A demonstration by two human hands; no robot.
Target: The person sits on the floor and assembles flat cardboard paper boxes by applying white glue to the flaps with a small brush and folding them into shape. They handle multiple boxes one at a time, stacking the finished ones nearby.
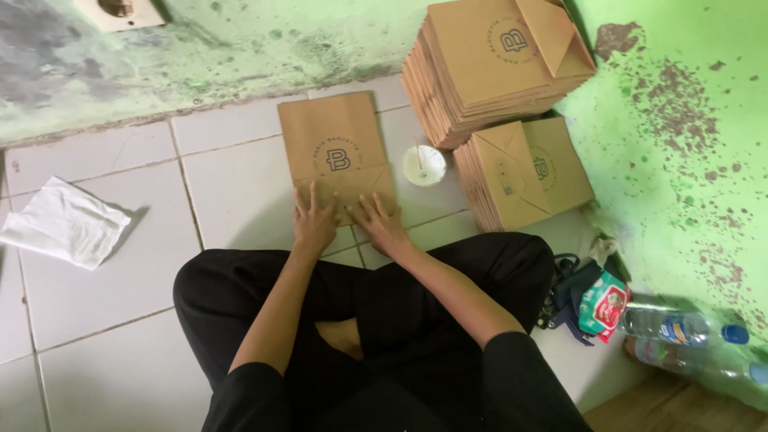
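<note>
A flat brown paper bag (334, 144) with a dark round logo lies on the white tiled floor (232, 192) in front of my crossed legs. My left hand (314, 220) presses flat on the bag's folded near edge, fingers spread. My right hand (382, 224) presses beside it on the same fold, fingers apart. Both palms lie on the paper; neither grips it.
Two stacks of folded brown bags stand at the right, a tall one (492, 64) by the green wall and a lower one (524, 172). A small white cup (424, 166) sits between bag and stacks. White cloth (64, 222) lies left. Plastic bottles (688, 340) and a packet (604, 304) lie right.
</note>
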